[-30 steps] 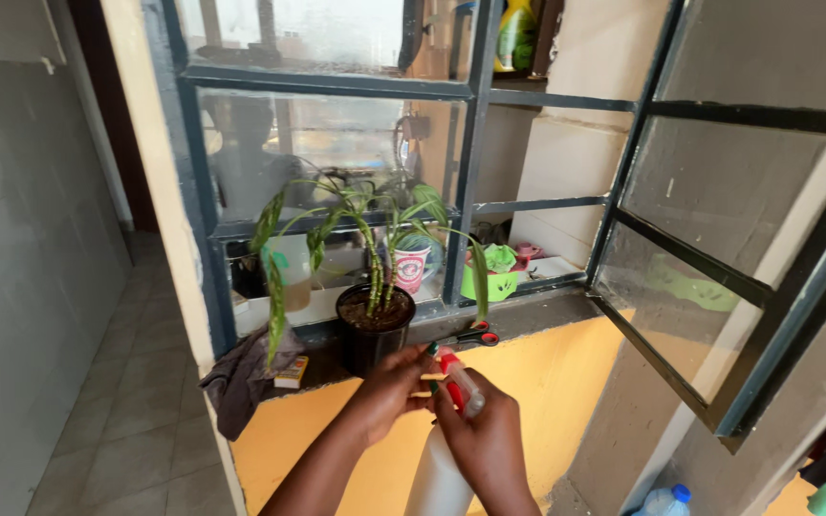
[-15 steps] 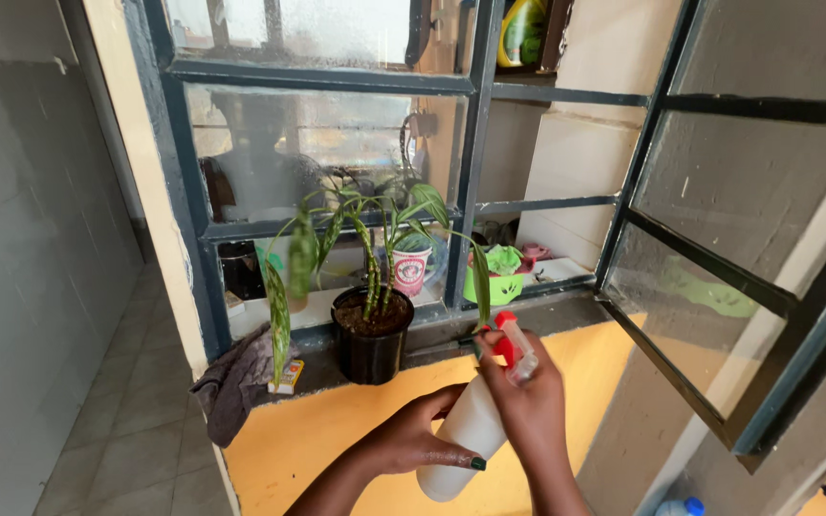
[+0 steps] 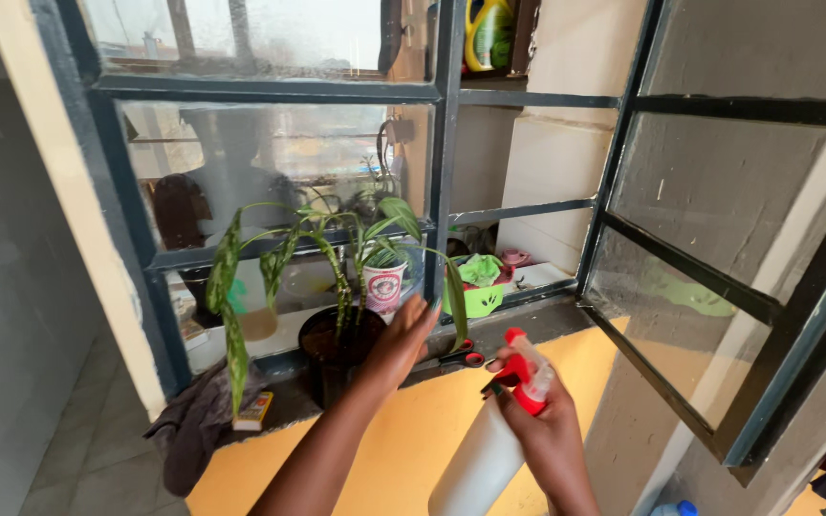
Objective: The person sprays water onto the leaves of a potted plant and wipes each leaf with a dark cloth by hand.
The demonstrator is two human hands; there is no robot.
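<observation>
My right hand (image 3: pixel 547 435) grips a white spray bottle (image 3: pixel 480 459) with a red trigger head (image 3: pixel 523 373), its nozzle pointing left toward the plant. My left hand (image 3: pixel 402 342) reaches forward with fingers together and touches a long drooping leaf of the potted plant (image 3: pixel 336 258). The plant grows in a black pot (image 3: pixel 336 349) that stands on the outer window sill (image 3: pixel 547 320). Its leaves are long, green and speckled, and hang over both sides of the pot.
An open window pane (image 3: pixel 719 268) swings out on the right. Red-handled scissors (image 3: pixel 466 355) lie on the sill beside the pot. A dark cloth (image 3: pixel 198 430) and a small box (image 3: pixel 253 411) sit at the left. Green items (image 3: pixel 478 287) lie inside the window.
My left hand let go of the bottle and rose to the plant's leaf. My right hand keeps the bottle, now held lower and to the right of the pot.
</observation>
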